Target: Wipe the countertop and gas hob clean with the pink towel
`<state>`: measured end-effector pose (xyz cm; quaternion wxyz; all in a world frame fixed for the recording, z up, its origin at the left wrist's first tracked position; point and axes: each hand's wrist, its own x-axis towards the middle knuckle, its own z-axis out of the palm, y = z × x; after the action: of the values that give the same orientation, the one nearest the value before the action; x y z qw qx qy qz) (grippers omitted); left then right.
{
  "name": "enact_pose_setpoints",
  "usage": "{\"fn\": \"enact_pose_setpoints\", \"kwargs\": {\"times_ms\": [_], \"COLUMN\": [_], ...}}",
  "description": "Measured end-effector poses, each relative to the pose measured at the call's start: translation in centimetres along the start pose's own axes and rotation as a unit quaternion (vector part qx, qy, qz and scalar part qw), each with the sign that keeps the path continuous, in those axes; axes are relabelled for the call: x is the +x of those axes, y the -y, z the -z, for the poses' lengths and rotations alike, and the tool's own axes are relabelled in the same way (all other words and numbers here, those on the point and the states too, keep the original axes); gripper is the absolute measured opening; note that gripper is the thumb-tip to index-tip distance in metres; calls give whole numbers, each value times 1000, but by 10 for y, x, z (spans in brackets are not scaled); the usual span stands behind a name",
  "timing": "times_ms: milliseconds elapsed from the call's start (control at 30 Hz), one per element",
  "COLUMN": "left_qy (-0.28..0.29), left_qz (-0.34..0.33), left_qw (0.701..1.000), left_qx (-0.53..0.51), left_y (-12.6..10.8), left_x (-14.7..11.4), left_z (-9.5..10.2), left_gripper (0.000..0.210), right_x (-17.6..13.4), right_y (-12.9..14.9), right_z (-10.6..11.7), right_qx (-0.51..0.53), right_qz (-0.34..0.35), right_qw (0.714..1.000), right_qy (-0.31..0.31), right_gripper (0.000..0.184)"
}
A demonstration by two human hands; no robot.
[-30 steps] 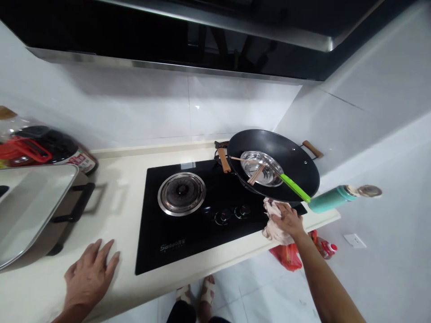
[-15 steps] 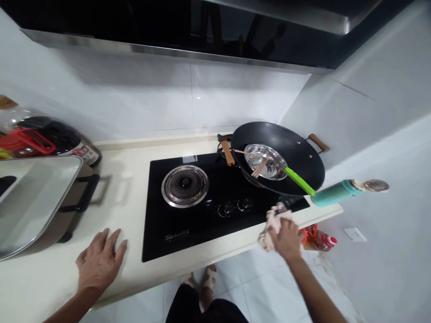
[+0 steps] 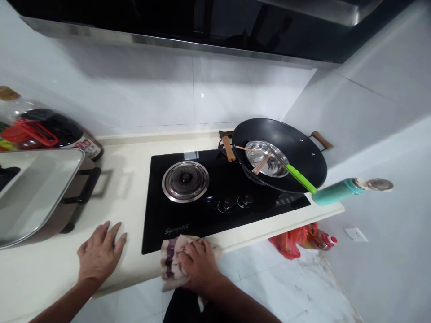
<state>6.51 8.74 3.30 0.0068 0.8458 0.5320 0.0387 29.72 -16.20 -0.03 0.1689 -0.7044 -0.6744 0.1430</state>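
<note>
My right hand [image 3: 198,262] grips a bunched cloth [image 3: 173,260], beige with a dark purple stripe. It presses the cloth on the counter's front edge, over the near rim of the black gas stove [image 3: 202,215]. Some of the cloth hangs past the edge. My left hand [image 3: 101,251] rests flat on the cream countertop [image 3: 123,188] left of the stove, fingers spread and holding nothing. The left burner [image 3: 185,179] is bare. On the right burner sits a black wok [image 3: 299,148] with wooden handles, holding a steel bowl [image 3: 266,168], chopsticks [image 3: 261,165] and a green-handled utensil [image 3: 301,178].
A large rectangular pan [image 3: 43,197] with a black handle stands at left, before bottles [image 3: 67,132]. A teal tumbler [image 3: 338,191] is at the counter's right end. Below lie a red bag [image 3: 288,242] and a bottle [image 3: 323,241]. A range hood [image 3: 168,40] hangs overhead.
My right hand has swept the cloth leftward along the counter's front edge, from below the wok to the stove's near-left part. My left hand has stayed in place.
</note>
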Motion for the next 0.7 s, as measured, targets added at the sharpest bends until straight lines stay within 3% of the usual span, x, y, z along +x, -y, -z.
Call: {"fn": "enact_pose_setpoints", "kwargs": {"times_ms": [100, 167, 267, 400, 533, 600, 700], "left_qy": [3, 7, 10, 0, 0, 12, 19], "left_qz": [1, 0, 1, 5, 4, 7, 6], "left_qw": [1000, 1000, 1000, 999, 1000, 1000, 1000], "left_qx": [-4, -11, -24, -34, -31, -27, -18], "left_y": [0, 0, 2, 7, 9, 9, 10], "left_x": [0, 0, 1, 2, 2, 2, 3], "left_z": [2, 3, 2, -3, -6, -6, -7], "left_gripper": [59, 60, 62, 59, 60, 62, 64], "right_x": [-34, -64, -107, -148, -143, -123, -84], "right_y": [-53, -98, -164, -228, -253, -258, -267], "right_z": [33, 62, 102, 138, 165, 177, 188], "right_qx": [9, -9, -71, -89, -134, -151, -132], "right_qz": [-103, -159, -262, -375, -451, -511, -595], "right_qw": [994, 987, 962, 910, 850, 819, 783], "right_qy": [43, 35, -37, -153, -237, -212, -126], "right_gripper": [76, 77, 54, 48, 60, 64, 70]}}
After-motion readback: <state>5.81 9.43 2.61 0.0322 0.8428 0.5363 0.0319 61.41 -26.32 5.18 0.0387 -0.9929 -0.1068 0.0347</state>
